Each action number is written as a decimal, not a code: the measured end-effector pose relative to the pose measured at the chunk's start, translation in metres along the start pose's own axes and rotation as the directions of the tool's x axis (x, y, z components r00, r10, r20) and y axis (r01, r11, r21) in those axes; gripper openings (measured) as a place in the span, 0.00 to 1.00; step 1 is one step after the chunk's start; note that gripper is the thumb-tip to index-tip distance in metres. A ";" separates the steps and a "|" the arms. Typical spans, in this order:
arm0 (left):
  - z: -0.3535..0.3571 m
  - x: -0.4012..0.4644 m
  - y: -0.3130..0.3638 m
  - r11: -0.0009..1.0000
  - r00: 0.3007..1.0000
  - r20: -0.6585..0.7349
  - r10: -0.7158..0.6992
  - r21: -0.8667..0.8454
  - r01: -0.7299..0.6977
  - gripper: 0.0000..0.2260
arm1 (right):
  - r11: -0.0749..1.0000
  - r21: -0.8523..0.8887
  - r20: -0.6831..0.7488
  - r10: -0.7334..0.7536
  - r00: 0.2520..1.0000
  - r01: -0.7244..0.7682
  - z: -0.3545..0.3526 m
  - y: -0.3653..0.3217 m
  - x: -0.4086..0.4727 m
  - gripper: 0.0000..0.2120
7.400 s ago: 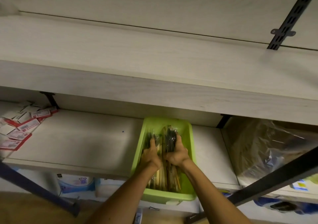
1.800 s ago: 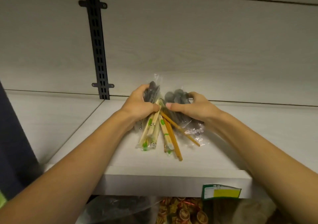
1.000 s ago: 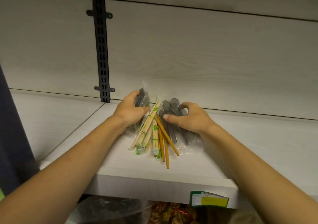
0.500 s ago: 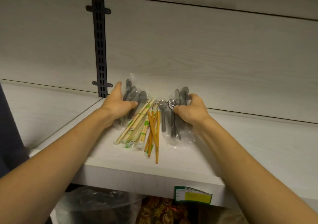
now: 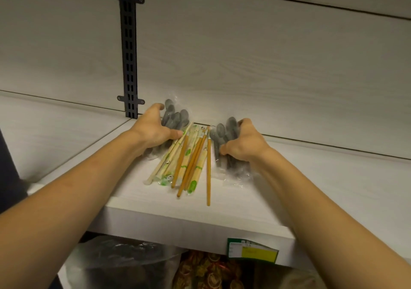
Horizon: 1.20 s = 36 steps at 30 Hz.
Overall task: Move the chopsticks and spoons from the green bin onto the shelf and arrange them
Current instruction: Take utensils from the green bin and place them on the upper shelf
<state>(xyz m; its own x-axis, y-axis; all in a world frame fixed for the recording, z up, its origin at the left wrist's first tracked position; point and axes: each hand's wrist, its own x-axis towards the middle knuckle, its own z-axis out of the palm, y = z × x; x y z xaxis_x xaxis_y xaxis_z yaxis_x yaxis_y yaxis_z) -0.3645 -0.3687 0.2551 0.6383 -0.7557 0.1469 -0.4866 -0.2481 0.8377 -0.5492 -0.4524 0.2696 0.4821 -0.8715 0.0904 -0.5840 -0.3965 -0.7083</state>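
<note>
Both hands (image 5: 153,131) (image 5: 242,146) clutch 2 spoon packs (image 5: 175,117) (grey); approx. 4 bare chopsticks (image 5: 208,168) btwn.

Pale wood-grain back panel (image 5: 244,55) with a black slotted upright (image 5: 128,44), dim light, bagged goods (image 5: 124,264) beneath.

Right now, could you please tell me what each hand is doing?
Left hand: closed on the left pack of grey spoons.
Right hand: closed on the right pack of grey spoons.
</note>
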 end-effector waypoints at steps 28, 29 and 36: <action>0.006 -0.028 0.030 0.845 0.985 0.101 0.139 -0.530 -0.065 0.26 | 0.898 0.431 -0.213 0.200 0.956 -0.092 -0.034 0.011 -0.038 0.29; 0.007 -0.028 0.032 0.850 0.982 0.134 0.131 -0.526 -0.041 0.26 | 0.843 0.533 -0.198 0.205 0.959 -0.070 -0.041 0.016 -0.042 0.27; 0.034 -0.049 0.091 0.905 0.948 0.261 0.184 -0.421 -0.060 0.22 | 0.653 0.757 -0.116 0.143 0.983 -0.005 -0.099 0.059 -0.047 0.17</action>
<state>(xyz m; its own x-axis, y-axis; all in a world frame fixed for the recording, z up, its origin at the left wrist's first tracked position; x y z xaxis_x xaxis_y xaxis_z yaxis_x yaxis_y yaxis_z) -0.4605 -0.3750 0.3067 0.3599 -0.9198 0.1562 -0.2276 0.0758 0.9708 -0.6710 -0.4629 0.2929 0.3142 -0.9468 0.0690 0.1108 -0.0356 -0.9932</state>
